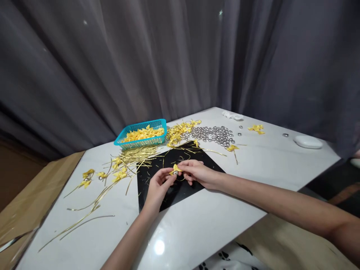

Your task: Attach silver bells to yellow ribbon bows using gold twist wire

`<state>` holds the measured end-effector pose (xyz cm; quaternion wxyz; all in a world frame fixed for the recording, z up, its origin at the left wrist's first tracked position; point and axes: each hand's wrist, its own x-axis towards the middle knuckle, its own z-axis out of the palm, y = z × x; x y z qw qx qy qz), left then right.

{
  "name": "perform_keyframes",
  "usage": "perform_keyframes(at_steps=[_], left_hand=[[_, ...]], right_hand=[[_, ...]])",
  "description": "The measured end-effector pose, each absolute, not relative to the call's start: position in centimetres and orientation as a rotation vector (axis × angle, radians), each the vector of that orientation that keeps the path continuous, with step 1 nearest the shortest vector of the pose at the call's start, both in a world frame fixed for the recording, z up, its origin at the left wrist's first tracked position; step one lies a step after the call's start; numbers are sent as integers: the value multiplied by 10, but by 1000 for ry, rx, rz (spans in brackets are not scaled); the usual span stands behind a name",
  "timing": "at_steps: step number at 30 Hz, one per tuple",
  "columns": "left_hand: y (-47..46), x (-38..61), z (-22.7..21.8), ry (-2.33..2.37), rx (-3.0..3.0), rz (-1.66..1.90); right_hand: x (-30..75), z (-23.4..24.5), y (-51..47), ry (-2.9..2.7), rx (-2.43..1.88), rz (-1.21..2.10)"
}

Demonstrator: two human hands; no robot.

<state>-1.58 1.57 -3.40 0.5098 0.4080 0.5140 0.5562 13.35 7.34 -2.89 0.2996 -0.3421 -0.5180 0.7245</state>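
Note:
Both my hands meet over a black mat (157, 170) on a white table (213, 221). My left hand (158, 186) and my right hand (197, 173) pinch a small yellow ribbon bow (176, 168) between their fingertips, with what looks like a small silver bell and a thin gold wire at it. Fingers of both hands are closed on the piece.
A teal basket (140, 140) of yellow bows stands at the back left. Beside it lie a pile of yellow bows (177, 133), several silver bells (215, 134), a bundle of gold wires (136, 153) and loose finished bows (88, 176). A white dish (308, 141) sits far right. Grey curtains hang behind.

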Motion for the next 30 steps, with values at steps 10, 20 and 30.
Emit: perform_keyframes(at_steps=[10, 20, 30], left_hand=[[17, -15, -38, 1255, 1039, 1420], [16, -16, -42, 1311, 1099, 1404], [22, -25, -38, 1266, 1050, 1266]], right_hand=[[132, -31, 70, -1473, -929, 1897], [126, -37, 62, -1637, -965, 1514], [135, -23, 62, -2068, -821, 1218]])
